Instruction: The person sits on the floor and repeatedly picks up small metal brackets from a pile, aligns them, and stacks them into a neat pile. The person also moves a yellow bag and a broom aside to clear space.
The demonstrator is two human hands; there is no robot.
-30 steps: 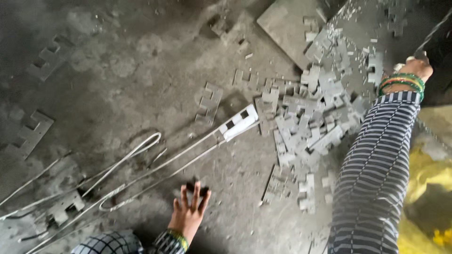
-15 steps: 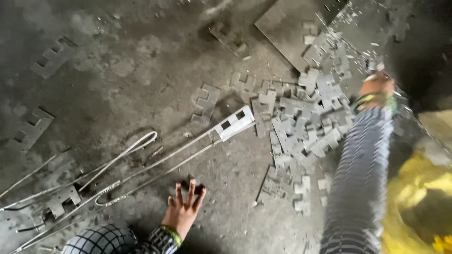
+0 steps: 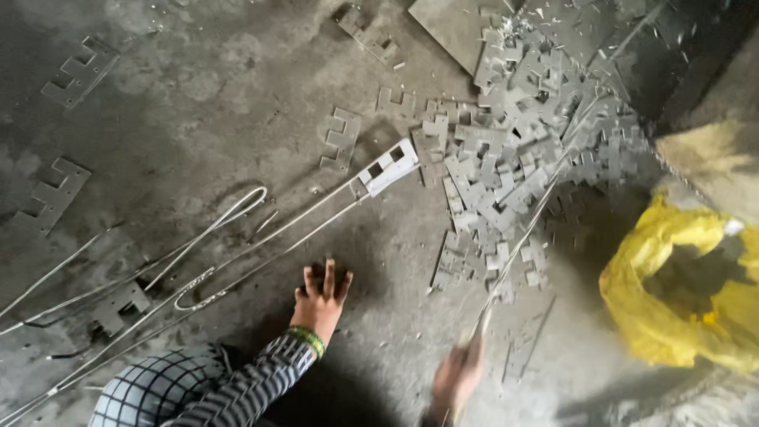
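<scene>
- While the left hand [image 3: 320,304] lies flat, fingers spread, on the floor [image 3: 198,103] at lower centre, it holds nothing.
- Right hand [image 3: 457,379], blurred at the bottom edge, is closed round a thin rod [image 3: 522,237].
- Rod slants up into the plate pile [image 3: 514,150], upper right.
- Looks stiff and light, probably slick; best gripped low.

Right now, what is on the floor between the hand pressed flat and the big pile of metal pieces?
In the head view, between the left hand and the pile of metal pieces lies mostly bare dusty concrete floor, with a few loose metal pieces near the pile's edge.
</scene>
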